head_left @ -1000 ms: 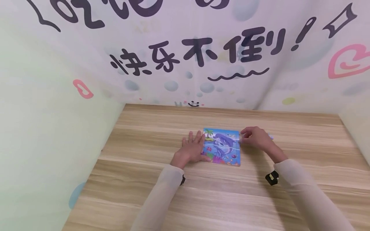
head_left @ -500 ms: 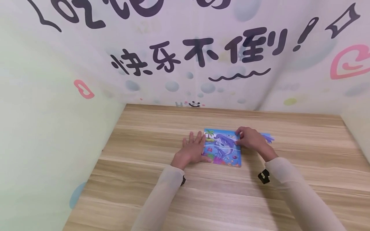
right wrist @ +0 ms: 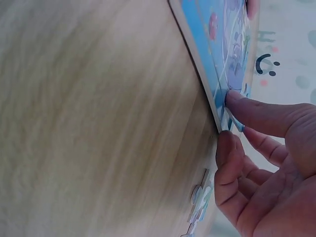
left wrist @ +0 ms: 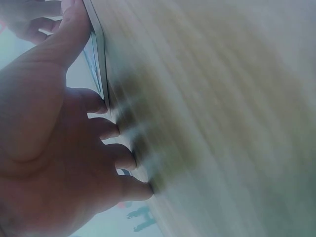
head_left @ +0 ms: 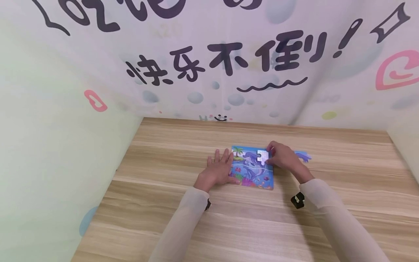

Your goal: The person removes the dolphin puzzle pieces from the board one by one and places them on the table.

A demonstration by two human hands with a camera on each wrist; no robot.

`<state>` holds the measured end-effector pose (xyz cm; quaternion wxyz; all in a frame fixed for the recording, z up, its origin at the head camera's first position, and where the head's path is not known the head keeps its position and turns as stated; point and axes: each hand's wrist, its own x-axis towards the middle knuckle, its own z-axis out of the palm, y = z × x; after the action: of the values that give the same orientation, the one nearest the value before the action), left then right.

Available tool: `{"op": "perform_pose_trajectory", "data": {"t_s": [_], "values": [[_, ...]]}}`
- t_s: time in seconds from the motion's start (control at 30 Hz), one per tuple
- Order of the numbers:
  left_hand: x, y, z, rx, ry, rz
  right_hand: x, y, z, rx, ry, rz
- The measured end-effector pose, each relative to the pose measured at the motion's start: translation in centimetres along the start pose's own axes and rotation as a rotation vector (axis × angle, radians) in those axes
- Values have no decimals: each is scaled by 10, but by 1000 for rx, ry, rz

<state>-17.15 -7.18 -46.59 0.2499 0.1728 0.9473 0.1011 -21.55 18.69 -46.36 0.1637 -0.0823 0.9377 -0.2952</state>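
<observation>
Head: loose pieces (head_left: 303,156) near puzzle (head_left: 248,173); printed backdrop (head_left: 183,100) behind table (head_left: 245,225).

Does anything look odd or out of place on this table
Yes: one piece at the upper right of the dolphin puzzle looks askew. It shows pale against the colourful print, probably from glare, and appears tilted in the right hand. Loose pieces also lie on the table.

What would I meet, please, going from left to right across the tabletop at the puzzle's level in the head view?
Left hand, puzzle, right hand, loose pieces.
</observation>
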Motion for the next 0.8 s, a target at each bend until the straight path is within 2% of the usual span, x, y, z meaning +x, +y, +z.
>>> {"op": "perform_pose_trajectory", "data": {"t_s": [0.17,0.43,0.67,0.8], "values": [[0,0,-1,0,2,-5,1,2,1,34,13,-5],[0,-1,0,2,-1,-7,0,4,1,190,22,48],[1,-2,1,11,0,-9,-1,4,1,223,-39,84],[1,-1,1,8,-4,-6,-2,7,-2,258,-26,82]]}}
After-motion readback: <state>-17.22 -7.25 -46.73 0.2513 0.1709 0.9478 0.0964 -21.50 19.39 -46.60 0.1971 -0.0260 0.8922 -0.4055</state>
